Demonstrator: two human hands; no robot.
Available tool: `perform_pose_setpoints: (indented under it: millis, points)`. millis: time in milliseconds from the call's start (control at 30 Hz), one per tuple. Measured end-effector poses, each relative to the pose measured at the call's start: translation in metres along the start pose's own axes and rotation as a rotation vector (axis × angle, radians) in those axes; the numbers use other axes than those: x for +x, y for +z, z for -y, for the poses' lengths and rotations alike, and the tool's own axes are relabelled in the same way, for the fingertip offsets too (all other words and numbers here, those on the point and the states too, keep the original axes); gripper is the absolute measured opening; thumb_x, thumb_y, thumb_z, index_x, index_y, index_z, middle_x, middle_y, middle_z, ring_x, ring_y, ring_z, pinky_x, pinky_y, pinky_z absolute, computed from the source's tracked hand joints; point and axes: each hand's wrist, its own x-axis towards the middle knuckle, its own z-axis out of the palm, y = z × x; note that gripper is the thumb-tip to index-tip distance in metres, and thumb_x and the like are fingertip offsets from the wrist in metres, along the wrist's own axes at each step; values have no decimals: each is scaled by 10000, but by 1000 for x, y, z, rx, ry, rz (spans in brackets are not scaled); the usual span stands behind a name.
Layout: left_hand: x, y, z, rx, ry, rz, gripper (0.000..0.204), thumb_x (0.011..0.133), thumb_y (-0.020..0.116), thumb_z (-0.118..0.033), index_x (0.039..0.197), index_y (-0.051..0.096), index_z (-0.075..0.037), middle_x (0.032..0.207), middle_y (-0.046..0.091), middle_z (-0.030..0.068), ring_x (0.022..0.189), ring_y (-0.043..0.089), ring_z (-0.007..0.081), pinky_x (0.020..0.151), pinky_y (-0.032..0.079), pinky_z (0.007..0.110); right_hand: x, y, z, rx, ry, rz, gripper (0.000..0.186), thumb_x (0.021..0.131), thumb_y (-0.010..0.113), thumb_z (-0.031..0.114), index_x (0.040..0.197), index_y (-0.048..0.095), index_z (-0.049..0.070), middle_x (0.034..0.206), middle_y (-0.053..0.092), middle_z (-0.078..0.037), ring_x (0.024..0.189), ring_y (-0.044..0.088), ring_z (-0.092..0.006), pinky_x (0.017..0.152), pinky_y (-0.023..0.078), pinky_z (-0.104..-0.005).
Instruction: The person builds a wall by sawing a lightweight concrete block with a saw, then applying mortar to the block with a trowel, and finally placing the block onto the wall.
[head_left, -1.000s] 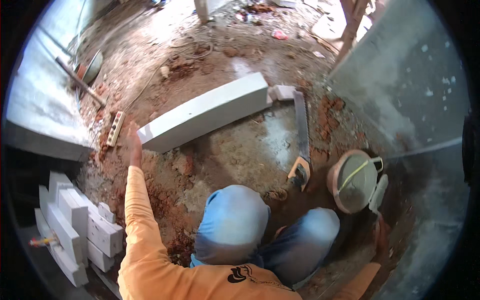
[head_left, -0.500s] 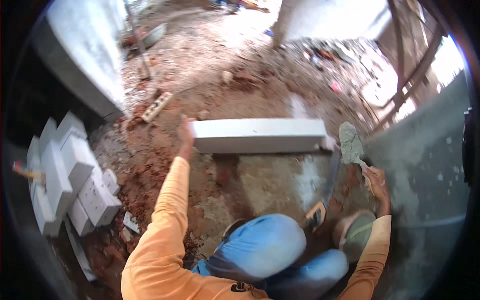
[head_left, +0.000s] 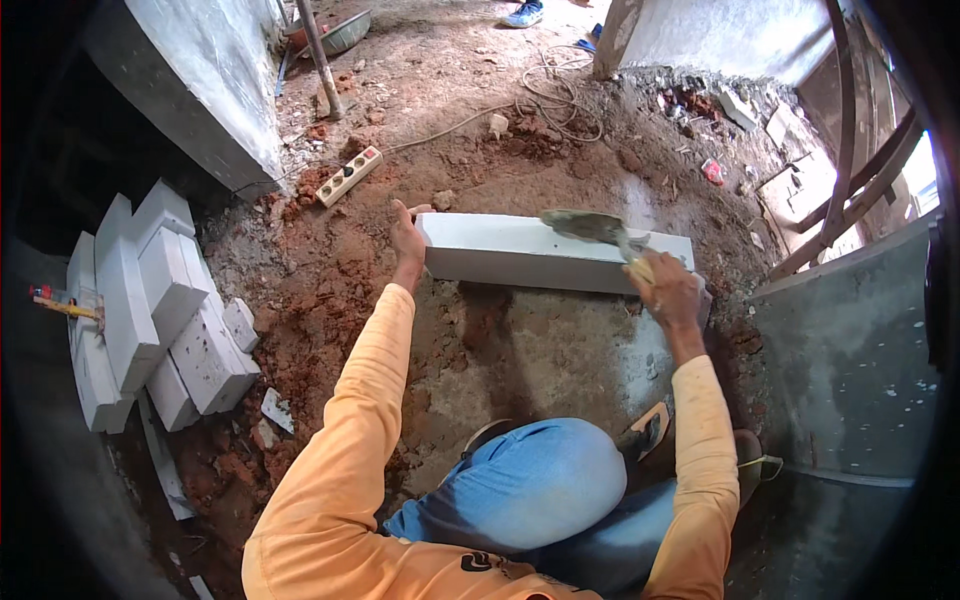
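A long white lightweight concrete block [head_left: 490, 248] lies crosswise in front of me. Against its left end is my left hand [head_left: 406, 243], thumb and fingers bracing that end. My right hand [head_left: 668, 290] is closed round the handle of a trowel [head_left: 582, 226]. The trowel's blade, coated with grey mortar, is over the block's top face toward its right part and points left. Whether the blade touches the block I cannot tell. A hand saw's handle [head_left: 652, 430] shows beside my right forearm, its blade mostly hidden. Behind that forearm a bucket [head_left: 748, 450] is partly covered.
White blocks [head_left: 150, 300] are stacked at the left, with a yellow spirit level [head_left: 65, 303] by them. A power strip [head_left: 349, 176] and its cable lie on the reddish soil ahead. A post [head_left: 322, 65] and a metal pan [head_left: 345, 35] stand far left; a grey wall [head_left: 850, 350] borders the right.
My right hand has swung the trowel leftward from beside the wall to above the block. My left hand has stayed at the block's left end. The view has shifted.
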Motion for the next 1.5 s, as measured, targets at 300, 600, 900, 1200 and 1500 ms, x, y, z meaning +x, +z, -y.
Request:
perform_pose_setpoints:
  millis: [300,600,900,1200,1500]
  points:
    - [-9,-3,7,-452,-218,91,919,914,182,-782,1179,572,6,1110,673,139,1018,636,252,932,496,372,-8,67,128,196,39,-108,374,875,681,393,997,579,54,971,598,-136,780,648,-336,642,527,-432]
    - [1,-25,36,-383,-139,162,841,954,210,-727,1208,570,-11,1077,679,119,986,648,242,887,519,377,-16,160,239,612,266,-4,326,950,582,331,983,512,14,1047,535,-238,848,602,-466,694,517,-509]
    - [13,-23,44,-355,-67,59,868,936,259,-752,1162,580,22,964,678,103,870,641,195,790,518,321,-103,157,163,508,218,20,373,921,624,285,1152,543,3,1046,574,-279,870,606,-487,698,517,-509]
    - [10,-7,39,-441,-111,-1,823,949,253,-736,1090,570,10,881,663,88,829,634,195,742,526,333,-20,51,142,1490,907,286,480,907,636,478,884,639,-2,674,623,-76,530,581,-132,504,467,-309]
    - [19,-31,43,-467,-83,38,809,940,268,-745,1063,591,-14,934,661,101,873,634,215,803,519,370,-106,-21,114,654,600,308,281,898,627,268,921,602,-11,695,557,-198,683,623,-354,635,460,-468]
